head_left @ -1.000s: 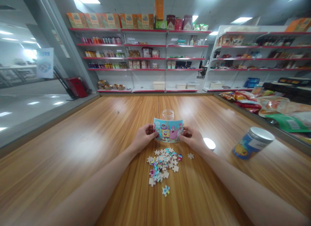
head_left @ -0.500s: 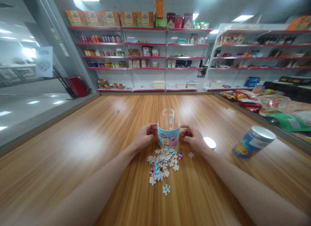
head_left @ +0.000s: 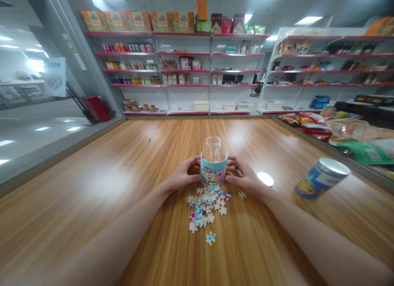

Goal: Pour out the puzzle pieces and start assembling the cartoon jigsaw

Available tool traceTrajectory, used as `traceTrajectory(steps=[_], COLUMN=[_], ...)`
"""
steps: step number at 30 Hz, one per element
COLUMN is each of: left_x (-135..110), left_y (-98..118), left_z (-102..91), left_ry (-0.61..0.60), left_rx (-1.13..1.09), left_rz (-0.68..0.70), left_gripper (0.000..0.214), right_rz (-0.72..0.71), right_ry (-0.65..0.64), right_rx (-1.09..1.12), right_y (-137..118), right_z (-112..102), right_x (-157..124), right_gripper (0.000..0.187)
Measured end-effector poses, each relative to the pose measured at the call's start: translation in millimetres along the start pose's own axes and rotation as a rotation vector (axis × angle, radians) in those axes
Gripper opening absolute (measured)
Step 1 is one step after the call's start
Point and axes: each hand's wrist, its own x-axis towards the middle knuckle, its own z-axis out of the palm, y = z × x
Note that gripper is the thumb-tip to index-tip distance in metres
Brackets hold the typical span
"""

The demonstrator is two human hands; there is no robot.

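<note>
A curved blue card (head_left: 212, 172) printed with cartoon figures stands upright, its sides bent back partly around a clear plastic jar (head_left: 213, 145). My left hand (head_left: 185, 173) grips its left edge, thumb in front and fingers behind. At the opposite edge my right hand (head_left: 243, 175) grips it the same way. Right in front of the card lies a loose heap of jigsaw pieces (head_left: 205, 207), some picture side up and others plain. One jigsaw piece (head_left: 211, 238) lies nearer to me, and another plain piece (head_left: 242, 194) sits below my right hand.
A round white lid (head_left: 265, 179) lies beside my right wrist. Farther right stands a blue canister (head_left: 314, 181) with a silvery top. Snack bags (head_left: 363, 132) fill the area past the table's right edge. Stocked shelves (head_left: 184, 72) line the back.
Both hands have closed inward on the card, thumbs now at its front edges. The card's sides look drawn slightly closer together. The jigsaw pieces have stayed put.
</note>
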Motion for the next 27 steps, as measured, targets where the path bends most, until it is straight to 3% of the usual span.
traceTrajectory(steps=[6, 13, 19, 27], left_x=[1, -5, -5, -3], left_y=[-5, 0, 0, -1], left_z=[1.4, 1.2, -8.5, -26.2], left_ry=[0.057, 0.191, 0.308, 0.271], left_rx=[-0.035, -0.093, -0.082, -0.058], left_rz=[-0.032, -0.015, -0.013, -0.073], left_gripper=[0.036, 0.049, 0.045, 0.052], right_rz=[0.010, -0.010, -0.295, -0.333], right_ry=[0.028, 0.110, 0.372, 0.257], right_rx=[0.037, 0.068, -0.319, -0.382], right_y=[-3, -20, -41, -43], right_z=[4, 15, 25, 27], right_x=[0, -2, 23, 61], right_gripper=[0.047, 0.040, 0.020, 0.036])
